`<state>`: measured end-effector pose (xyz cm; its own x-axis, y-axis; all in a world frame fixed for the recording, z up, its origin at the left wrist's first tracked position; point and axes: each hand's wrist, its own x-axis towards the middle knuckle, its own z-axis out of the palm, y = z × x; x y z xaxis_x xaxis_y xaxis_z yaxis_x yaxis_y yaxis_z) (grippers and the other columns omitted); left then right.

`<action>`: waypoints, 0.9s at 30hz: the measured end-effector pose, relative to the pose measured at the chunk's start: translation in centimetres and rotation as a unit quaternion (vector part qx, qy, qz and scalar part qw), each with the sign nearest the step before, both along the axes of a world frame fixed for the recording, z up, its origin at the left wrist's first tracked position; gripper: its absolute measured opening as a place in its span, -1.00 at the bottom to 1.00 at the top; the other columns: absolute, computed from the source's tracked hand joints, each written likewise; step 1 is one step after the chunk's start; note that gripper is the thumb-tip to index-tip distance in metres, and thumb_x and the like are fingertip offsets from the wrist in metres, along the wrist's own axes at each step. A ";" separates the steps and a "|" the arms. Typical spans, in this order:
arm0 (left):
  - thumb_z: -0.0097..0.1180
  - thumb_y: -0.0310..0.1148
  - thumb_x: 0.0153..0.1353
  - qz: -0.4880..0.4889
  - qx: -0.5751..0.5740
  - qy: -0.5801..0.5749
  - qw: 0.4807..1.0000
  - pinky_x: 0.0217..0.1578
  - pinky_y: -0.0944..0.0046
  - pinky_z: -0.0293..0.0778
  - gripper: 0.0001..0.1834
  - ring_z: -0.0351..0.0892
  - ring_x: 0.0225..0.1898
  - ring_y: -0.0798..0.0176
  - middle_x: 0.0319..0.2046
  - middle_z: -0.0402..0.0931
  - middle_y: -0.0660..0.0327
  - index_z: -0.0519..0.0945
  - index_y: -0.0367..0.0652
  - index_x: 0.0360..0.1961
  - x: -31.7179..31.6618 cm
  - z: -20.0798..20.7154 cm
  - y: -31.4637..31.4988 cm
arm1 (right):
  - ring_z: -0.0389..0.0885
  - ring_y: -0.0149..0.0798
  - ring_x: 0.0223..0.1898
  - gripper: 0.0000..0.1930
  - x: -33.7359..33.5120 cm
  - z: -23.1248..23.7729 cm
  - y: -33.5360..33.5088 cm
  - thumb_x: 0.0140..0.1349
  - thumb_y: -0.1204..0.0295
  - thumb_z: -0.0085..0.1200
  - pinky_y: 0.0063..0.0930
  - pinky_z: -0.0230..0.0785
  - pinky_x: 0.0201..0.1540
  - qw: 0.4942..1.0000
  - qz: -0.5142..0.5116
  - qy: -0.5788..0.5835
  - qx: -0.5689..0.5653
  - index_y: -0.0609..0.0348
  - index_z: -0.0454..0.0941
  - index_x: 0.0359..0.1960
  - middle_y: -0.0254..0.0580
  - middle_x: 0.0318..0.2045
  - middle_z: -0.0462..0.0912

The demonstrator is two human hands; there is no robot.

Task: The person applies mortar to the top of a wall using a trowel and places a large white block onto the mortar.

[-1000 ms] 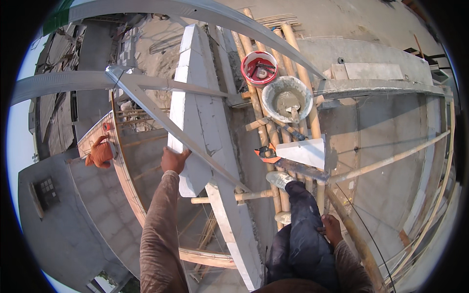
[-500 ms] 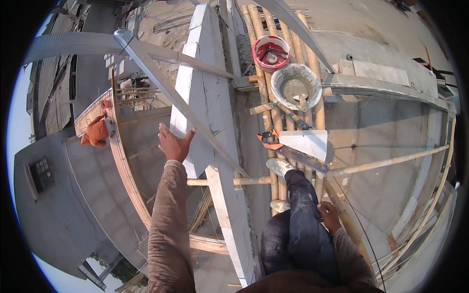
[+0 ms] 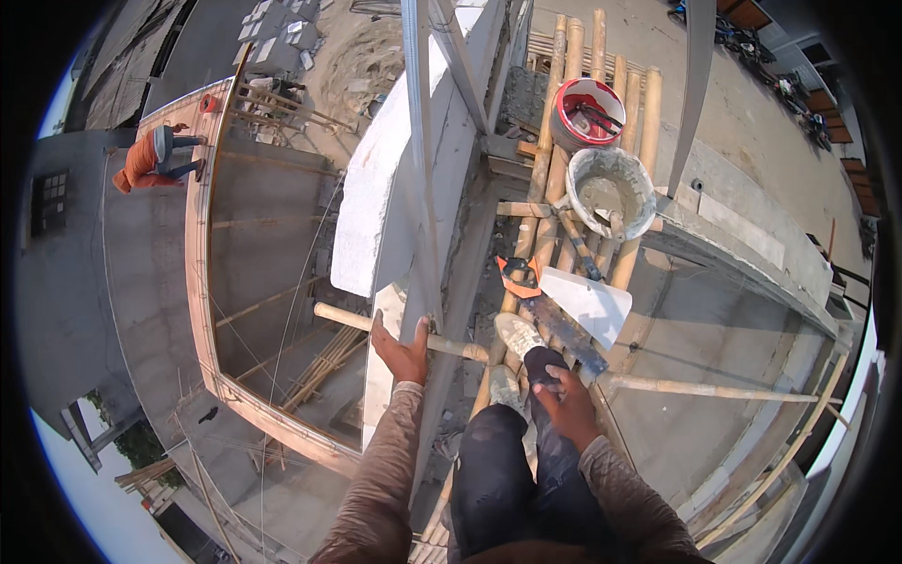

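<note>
My left hand is open, thumb and fingers spread, above the top of the pale block wall and beside the end of a white block. Nothing is in it. I cannot tell whether it touches the wall. Over my leg my right hand is open and holds nothing, its thumb apart from the fingers. Beyond it, a handsaw with an orange and black handle lies on the bamboo poles, beside a white flat triangular piece.
A mortar bucket with a trowel handle and a red-and-white bucket of tools stand on the bamboo. A metal bar crosses the wall. Deep drops flank both sides. A person in orange bends at far left.
My left hand has come off the white block and moved right and nearer to me. My right hand has risen from my side to above my leg. The view has turned.
</note>
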<state>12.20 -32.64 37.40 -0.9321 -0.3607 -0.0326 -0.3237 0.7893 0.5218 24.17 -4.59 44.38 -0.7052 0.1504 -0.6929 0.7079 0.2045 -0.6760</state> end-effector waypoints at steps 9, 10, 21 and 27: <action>0.59 -0.24 -0.20 -0.036 0.038 0.051 0.997 0.00 -0.05 0.43 -0.40 0.59 -0.15 -0.09 -0.21 0.63 -0.03 0.62 -0.32 -0.14 -10.1 -6.3 -1.6 | 0.64 -0.08 0.01 -0.36 -5.4 -7.8 -4.5 0.23 0.09 0.28 -0.24 0.48 0.06 0.983 0.149 0.029 -0.098 0.29 0.43 0.20 0.10 0.04 0.61; 0.59 -0.24 -0.19 -0.032 0.056 0.062 0.996 0.00 -0.04 0.43 -0.40 0.59 -0.14 -0.09 -0.20 0.63 -0.04 0.62 -0.32 -0.13 -10.6 -6.5 -1.1 | 0.64 -0.08 0.01 -0.35 -6.6 -7.7 -3.7 0.23 0.09 0.28 -0.24 0.48 0.05 0.983 0.155 0.010 -0.099 0.29 0.43 0.21 0.10 0.04 0.61; 0.53 -0.16 -0.13 -0.052 -0.038 0.112 0.992 0.18 -0.12 0.25 -0.28 0.47 0.11 -0.17 -0.02 0.57 -0.05 0.55 -0.31 0.03 -10.3 -7.4 -0.6 | 0.67 -0.24 -0.10 -0.44 -11.1 -8.5 -3.5 0.25 0.18 0.29 -0.36 0.55 -0.05 0.963 0.187 0.135 -0.136 0.24 0.47 0.20 0.00 -0.03 0.64; 0.49 -0.06 -0.08 -0.037 -0.047 0.054 0.997 0.41 -0.37 -0.26 -0.05 0.27 0.31 -0.15 0.19 0.38 -0.07 0.30 -0.28 0.26 -9.9 -8.4 -2.2 | 0.66 -0.10 0.00 -0.49 -22.2 -12.0 0.0 0.23 0.21 0.26 -0.28 0.49 0.06 0.932 0.124 0.341 0.009 0.30 0.54 0.11 0.04 0.00 0.64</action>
